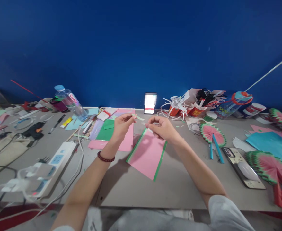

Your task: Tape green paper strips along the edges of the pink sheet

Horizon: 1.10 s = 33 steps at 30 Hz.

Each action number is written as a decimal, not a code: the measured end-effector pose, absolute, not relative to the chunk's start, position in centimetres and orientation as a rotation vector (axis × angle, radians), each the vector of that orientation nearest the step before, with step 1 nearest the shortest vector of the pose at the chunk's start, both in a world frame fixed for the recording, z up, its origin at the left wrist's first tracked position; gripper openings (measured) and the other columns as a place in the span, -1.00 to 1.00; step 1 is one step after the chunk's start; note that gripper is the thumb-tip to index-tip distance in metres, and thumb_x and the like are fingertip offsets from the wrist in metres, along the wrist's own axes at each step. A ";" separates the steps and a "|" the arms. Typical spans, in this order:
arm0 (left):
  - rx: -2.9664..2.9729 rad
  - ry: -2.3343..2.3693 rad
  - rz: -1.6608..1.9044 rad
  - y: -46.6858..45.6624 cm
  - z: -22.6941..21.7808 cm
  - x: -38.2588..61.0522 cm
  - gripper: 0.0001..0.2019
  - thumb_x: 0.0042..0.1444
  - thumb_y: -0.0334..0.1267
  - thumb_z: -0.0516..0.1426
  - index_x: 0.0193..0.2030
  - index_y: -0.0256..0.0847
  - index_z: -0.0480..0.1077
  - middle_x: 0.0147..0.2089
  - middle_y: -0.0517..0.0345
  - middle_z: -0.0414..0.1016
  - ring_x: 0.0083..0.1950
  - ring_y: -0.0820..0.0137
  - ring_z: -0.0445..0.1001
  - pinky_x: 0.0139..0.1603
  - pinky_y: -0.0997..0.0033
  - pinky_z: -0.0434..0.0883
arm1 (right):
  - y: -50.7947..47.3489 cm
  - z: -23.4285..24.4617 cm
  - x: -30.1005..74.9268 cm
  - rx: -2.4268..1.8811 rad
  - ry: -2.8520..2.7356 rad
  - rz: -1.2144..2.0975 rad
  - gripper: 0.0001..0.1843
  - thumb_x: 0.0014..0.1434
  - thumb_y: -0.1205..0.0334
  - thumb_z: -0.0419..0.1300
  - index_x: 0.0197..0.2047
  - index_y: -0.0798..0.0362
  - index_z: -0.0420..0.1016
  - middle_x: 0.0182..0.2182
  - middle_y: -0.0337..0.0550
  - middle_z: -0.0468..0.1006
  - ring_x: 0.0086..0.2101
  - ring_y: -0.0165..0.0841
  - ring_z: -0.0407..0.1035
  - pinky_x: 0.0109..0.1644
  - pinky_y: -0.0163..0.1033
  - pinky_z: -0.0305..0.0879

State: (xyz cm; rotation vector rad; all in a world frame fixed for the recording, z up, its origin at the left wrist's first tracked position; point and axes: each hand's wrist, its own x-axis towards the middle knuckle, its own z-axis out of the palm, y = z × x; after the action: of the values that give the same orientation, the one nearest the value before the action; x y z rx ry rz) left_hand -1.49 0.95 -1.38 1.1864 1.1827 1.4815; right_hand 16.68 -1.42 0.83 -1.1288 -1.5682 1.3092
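Centrally, pink sheet (147,154): flat on the grey surface (121,191), a green strip along each long edge.
Left hand (123,125): just past the pink sheet's far left corner, thumb and fingers pinched on one end of a pale strip (140,117).
Pale strip: in the air beyond the pink sheet's far edge, free end towards the right hand (163,128).
Right hand: over the pink sheet's far right corner, fingers curled in; whether they grip anything, I cannot tell.
Green paper (104,131): left of the pink sheet.
Phone (150,102): upright beyond the pink sheet.
Round paper fan (213,133): right of the pink sheet.
Power strip (57,162): well left of the pink sheet.
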 end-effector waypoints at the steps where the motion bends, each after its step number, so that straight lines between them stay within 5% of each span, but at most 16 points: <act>1: 1.196 1.170 1.474 1.0 -1.5 -1.4 -0.83 -0.17 -0.19 0.31 -0.45 -0.23 0.51 -0.47 0.15 0.50 -0.43 0.46 0.41 -0.38 0.46 0.30 | -1.5 0.8 16.5 -1.120 -1.581 1.346 -0.71 0.03 -0.01 0.30 -0.40 0.02 0.37 -0.81 -0.43 0.21 -0.79 -0.56 0.05 -0.79 -0.47 -0.16; 13: 1.237 1.172 1.311 0.1 -1.9 -0.2 -0.87 -0.15 -0.25 0.24 -0.44 -0.21 0.58 -0.41 0.09 0.57 -0.37 0.40 0.43 -0.40 0.45 0.31 | -0.4 -0.9 15.5 -1.059 -1.374 1.396 -0.63 -0.04 -0.06 0.33 -0.42 0.07 0.40 -0.54 -0.26 0.48 -0.75 -0.62 0.05 -0.77 -0.44 -0.11; 33: 1.262 1.153 1.297 -0.2 -2.3 0.2 -0.86 -0.13 -0.19 0.23 -0.45 -0.18 0.58 -0.44 0.11 0.57 -0.36 0.36 0.47 -0.39 0.43 0.32 | -0.3 -0.8 15.5 -1.071 -1.316 1.388 -0.60 -0.08 -0.06 0.37 -0.47 0.03 0.31 -0.75 -0.42 0.26 -0.77 -0.58 0.03 -0.78 -0.45 -0.11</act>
State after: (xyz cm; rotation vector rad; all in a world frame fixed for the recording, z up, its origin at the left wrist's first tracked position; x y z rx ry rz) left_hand 0.16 -0.19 -2.26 1.2622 1.1530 1.2967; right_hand 15.53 -0.34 -0.83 -1.0713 -1.3157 1.3877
